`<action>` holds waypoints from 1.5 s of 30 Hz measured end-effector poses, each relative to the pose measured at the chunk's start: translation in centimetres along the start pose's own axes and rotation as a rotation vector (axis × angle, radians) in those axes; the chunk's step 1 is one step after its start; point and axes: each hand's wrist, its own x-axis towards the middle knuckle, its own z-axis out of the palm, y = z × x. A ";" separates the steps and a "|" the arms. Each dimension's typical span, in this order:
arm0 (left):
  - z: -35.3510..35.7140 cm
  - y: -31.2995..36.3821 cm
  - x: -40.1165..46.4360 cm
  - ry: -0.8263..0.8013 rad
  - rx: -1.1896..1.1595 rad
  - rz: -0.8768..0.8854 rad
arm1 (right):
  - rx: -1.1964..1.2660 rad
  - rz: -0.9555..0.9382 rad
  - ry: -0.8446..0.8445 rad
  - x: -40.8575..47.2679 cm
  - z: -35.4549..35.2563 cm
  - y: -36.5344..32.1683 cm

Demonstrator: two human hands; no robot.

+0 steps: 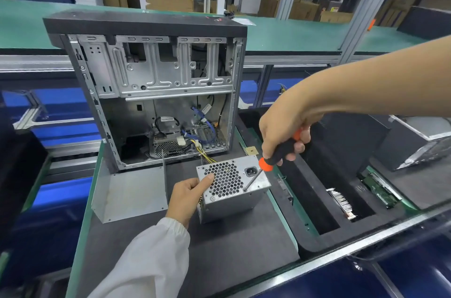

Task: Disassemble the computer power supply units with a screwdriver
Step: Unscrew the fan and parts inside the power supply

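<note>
A silver power supply unit (pixel 240 196) with a honeycomb fan grille and a black power socket stands on the dark mat, yellow wires trailing behind it. My left hand (pixel 189 194) grips its left side, thumb lying on the grille. My right hand (pixel 284 133) grips a black and orange screwdriver (pixel 271 160). Its tip sits on a screw at the lower right corner of the unit's top face. An open computer case (pixel 151 93) stands upright just behind the unit.
A bent metal cover plate (pixel 129 194) lies left of the unit. A black foam tray (pixel 324 202) to the right holds circuit boards and parts. Another grey unit (pixel 419 141) sits at the far right. A green conveyor (pixel 292 34) runs behind.
</note>
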 end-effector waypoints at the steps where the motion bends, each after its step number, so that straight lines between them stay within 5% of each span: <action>1: -0.1 0.0 0.2 -0.004 -0.005 -0.006 | -0.138 -0.051 -0.006 -0.6 -0.1 -0.1; 6: -0.5 -0.1 0.8 -0.030 0.014 -0.011 | -1.193 -0.290 0.326 -2.7 1.8 -0.1; 8: -0.6 -0.1 0.9 -0.038 0.037 -0.010 | -1.426 -0.457 0.543 -2.9 2.6 0.5; 11: -0.6 0.1 0.9 -0.038 0.045 -0.012 | -1.539 -0.625 0.650 -3.5 2.6 1.5; 15: -0.7 0.2 1.1 -0.048 0.096 -0.003 | -1.196 -0.471 0.670 -2.9 2.1 0.8; 19: -0.8 -0.1 1.3 -0.054 0.112 0.011 | -0.267 -0.026 0.238 -1.6 -1.0 0.4; 22: -0.6 0.0 1.1 -0.039 0.100 0.016 | 0.133 0.188 -0.053 -0.6 -2.4 0.6; 25: -0.6 0.1 1.0 -0.043 0.100 0.017 | 0.068 0.197 -0.113 0.0 -2.8 0.1; 29: -0.7 -0.2 1.0 -0.057 0.100 0.028 | -0.480 -0.055 0.082 -0.4 -2.2 -0.2; 33: -0.5 -0.3 1.0 -0.043 0.085 0.054 | -1.381 -0.401 0.569 -1.4 -0.4 0.4; 36: -0.5 -0.3 1.1 -0.047 0.086 0.056 | -1.598 -0.734 0.833 -2.0 0.3 0.9; 40: -0.6 -0.2 1.2 -0.048 0.069 0.041 | -1.423 -0.559 0.776 -2.4 1.1 -0.5; 45: -0.7 0.0 1.1 -0.062 0.072 0.036 | -0.447 0.096 0.084 -1.2 -1.9 -1.3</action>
